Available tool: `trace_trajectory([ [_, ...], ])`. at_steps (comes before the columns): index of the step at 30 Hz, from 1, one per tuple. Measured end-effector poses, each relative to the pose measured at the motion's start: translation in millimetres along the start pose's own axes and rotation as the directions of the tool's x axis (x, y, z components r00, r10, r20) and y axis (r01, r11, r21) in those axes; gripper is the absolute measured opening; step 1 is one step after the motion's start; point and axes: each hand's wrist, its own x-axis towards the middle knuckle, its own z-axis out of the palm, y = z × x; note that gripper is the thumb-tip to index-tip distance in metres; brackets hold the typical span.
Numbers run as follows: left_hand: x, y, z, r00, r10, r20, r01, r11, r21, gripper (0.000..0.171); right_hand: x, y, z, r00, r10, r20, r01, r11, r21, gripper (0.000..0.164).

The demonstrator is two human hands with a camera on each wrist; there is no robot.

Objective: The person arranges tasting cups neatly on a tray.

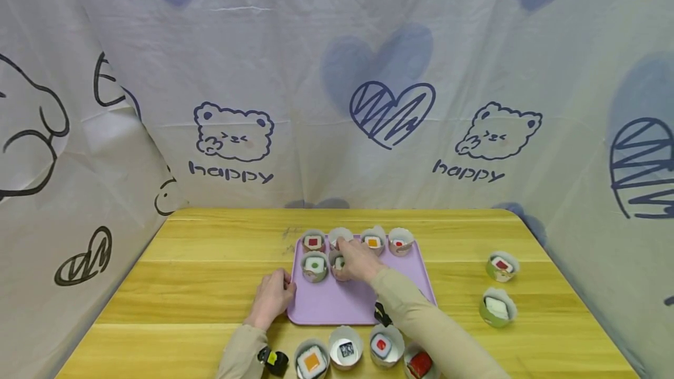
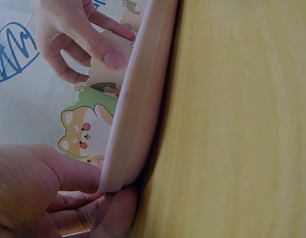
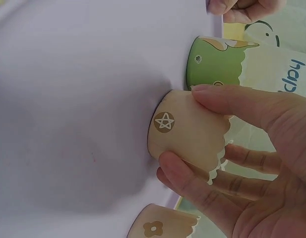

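A lilac tray lies on the table with paper baking cups standing in its two far rows. My right hand grips a tan cup with a star mark, thumb on one side and fingers on the other. That cup stands in the nearer row, right of a green cup holding a white piece with a green dot. At the tray's left edge, my left hand pinches the rim, its thumb above and a finger below. The fingers of my right hand partly hide the held cup's contents.
Behind the held cup, the far row includes cups with a red-square piece, an orange-square piece and a red-dot piece. Several filled cups line the table's near side. Two green cups stand at right. A printed cloth hangs behind.
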Motion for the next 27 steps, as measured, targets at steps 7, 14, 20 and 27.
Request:
trace_trajectory([
  [7,0.1,0.4,1.0,1.000,0.008,-0.019,-0.008,1.000,-0.002,0.008,-0.7,1.0,0.3,1.000,-0.018,-0.009,0.018,1.000,0.002,0.044],
  [14,-1.3,0.6,0.2,0.999,0.021,-0.028,-0.021,1.000,0.000,0.007,-5.2,2.0,-3.0,1.000,-0.007,0.011,0.006,0.998,0.065,0.056],
  [20,-1.4,0.8,-0.4,0.999,0.020,-0.026,-0.020,1.000,0.001,0.007,-12.8,5.6,-9.6,1.000,0.004,0.020,-0.007,0.990,0.141,0.063],
  [27,-0.9,0.3,-0.5,1.000,0.012,-0.015,-0.012,1.000,0.002,0.006,-21.2,11.2,-14.6,0.999,-0.033,-0.004,0.033,0.984,0.173,0.061],
])
